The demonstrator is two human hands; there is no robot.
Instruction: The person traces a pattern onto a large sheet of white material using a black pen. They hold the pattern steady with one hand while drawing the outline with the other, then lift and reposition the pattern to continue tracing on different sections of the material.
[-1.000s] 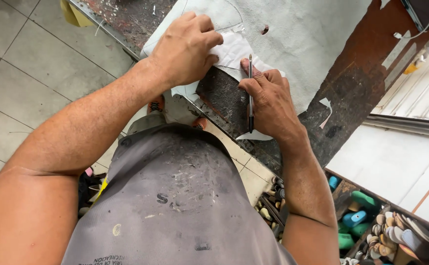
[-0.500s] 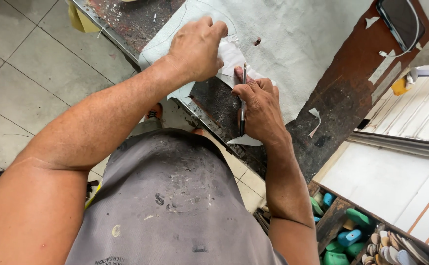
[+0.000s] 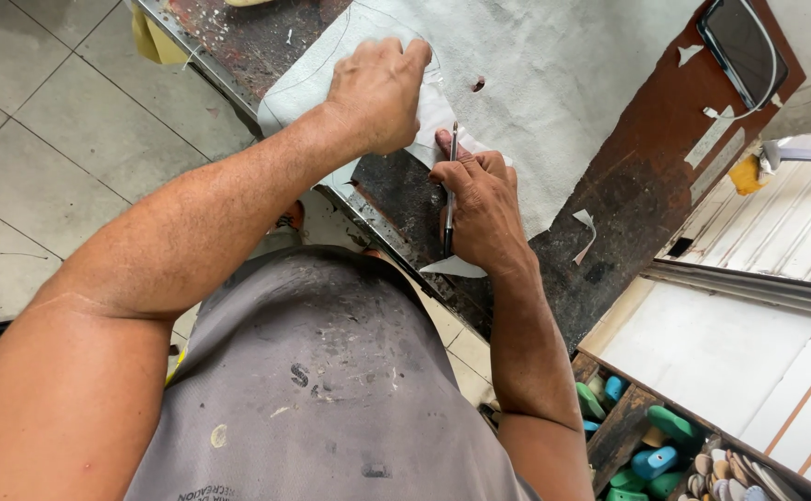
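Observation:
My left hand (image 3: 377, 93) presses flat, fingers down, on a pale pattern piece (image 3: 435, 109) that lies on a large sheet of grey-white material (image 3: 554, 83). My right hand (image 3: 481, 206) grips a thin dark blade tool (image 3: 450, 186), its tip against the edge of the pattern just right of my left hand. The sheet covers much of a dark, scarred workbench (image 3: 609, 250). A small hole (image 3: 478, 84) shows in the sheet beyond my hands. A cut sliver of the material (image 3: 453, 267) hangs at the bench's near edge below my right hand.
A dark phone-like slab (image 3: 741, 46) rests at the bench's far right corner. A small offcut (image 3: 583, 232) lies on the bench. White panels (image 3: 748, 343) stand to the right, above a bin of coloured shoe lasts (image 3: 656, 455). Tiled floor (image 3: 53, 139) lies on the left.
The view has shifted slightly. My right hand with the blade has moved a little along the pattern's edge; my left hand keeps pressing the pattern down.

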